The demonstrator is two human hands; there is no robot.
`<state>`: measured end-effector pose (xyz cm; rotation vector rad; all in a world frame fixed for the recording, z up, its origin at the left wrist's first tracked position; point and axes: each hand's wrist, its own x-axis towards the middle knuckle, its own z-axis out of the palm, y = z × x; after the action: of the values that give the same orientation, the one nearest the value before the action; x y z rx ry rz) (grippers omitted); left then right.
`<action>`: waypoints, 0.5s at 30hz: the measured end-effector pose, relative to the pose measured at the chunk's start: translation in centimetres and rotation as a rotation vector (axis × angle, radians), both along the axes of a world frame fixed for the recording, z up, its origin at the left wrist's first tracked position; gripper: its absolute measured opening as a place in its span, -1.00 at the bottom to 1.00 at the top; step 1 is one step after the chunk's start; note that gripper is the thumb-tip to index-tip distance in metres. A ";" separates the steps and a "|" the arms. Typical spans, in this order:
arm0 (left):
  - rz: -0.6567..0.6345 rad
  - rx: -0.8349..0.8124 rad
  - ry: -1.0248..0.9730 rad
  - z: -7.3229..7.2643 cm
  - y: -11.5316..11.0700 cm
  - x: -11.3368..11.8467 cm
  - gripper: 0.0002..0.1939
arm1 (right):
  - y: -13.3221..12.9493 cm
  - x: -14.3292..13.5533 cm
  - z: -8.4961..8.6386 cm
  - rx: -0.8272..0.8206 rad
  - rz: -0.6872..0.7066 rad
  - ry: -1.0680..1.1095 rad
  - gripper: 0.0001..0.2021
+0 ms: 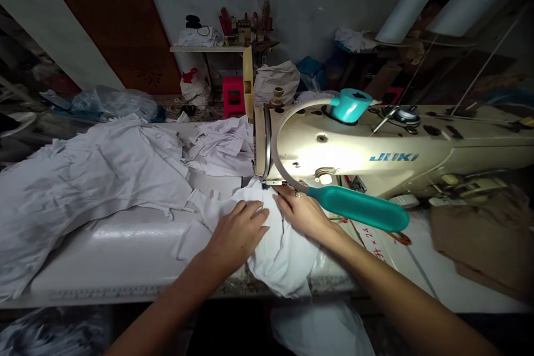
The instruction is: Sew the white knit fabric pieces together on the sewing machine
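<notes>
A white fabric piece (pixel 277 258) lies on the machine bed and droops over its front edge, its far end under the presser foot (pixel 266 183) of a cream sewing machine (pixel 306 142). My left hand (pixel 240 231) rests on this fabric left of the foot, fingers apart, palm down. Close to the right of the foot, my right hand (pixel 302 212) lies on the fabric with its fingers stretched forward; some fingertips are hidden. A ring shows on one finger. The lamp's teal handle (pixel 359 207) hangs just above my right wrist.
Heaped white fabric pieces (pixel 120 169) cover the table's left side; more white cloth (pixel 223 144) lies behind the foot. Brown fabric (pixel 479 245) and orange-handled snips (pixel 400 238) are at right. Thread cones (pixel 409 11) stand beyond the machine, and a red stool (pixel 233 95) behind the table.
</notes>
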<state>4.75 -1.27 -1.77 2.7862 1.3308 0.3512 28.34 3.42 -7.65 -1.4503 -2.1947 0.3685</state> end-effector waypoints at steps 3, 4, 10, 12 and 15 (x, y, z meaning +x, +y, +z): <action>0.101 0.079 0.183 -0.7 -1.9 2.0 -0.58 | 0.1 -0.1 0.7 -0.033 0.022 0.006 -0.55; 0.123 0.090 0.215 -0.8 -2.4 2.5 -0.55 | 0.2 0.0 0.9 -0.047 0.030 0.009 -0.54; 0.100 0.028 0.131 0.2 -2.4 2.2 -0.66 | 0.0 -0.2 2.0 -0.127 0.050 0.033 -0.51; 0.051 0.039 0.094 0.2 -2.1 1.5 -0.71 | -0.1 -0.5 2.2 -0.132 0.053 0.036 -0.52; -0.024 0.108 0.061 -0.7 -2.1 1.1 -0.70 | 0.0 -0.8 2.2 -0.138 0.052 0.038 -0.53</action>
<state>5.85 -3.33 -2.44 2.9212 1.3286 0.3500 27.59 3.39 -5.40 -1.4471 -2.2177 0.5713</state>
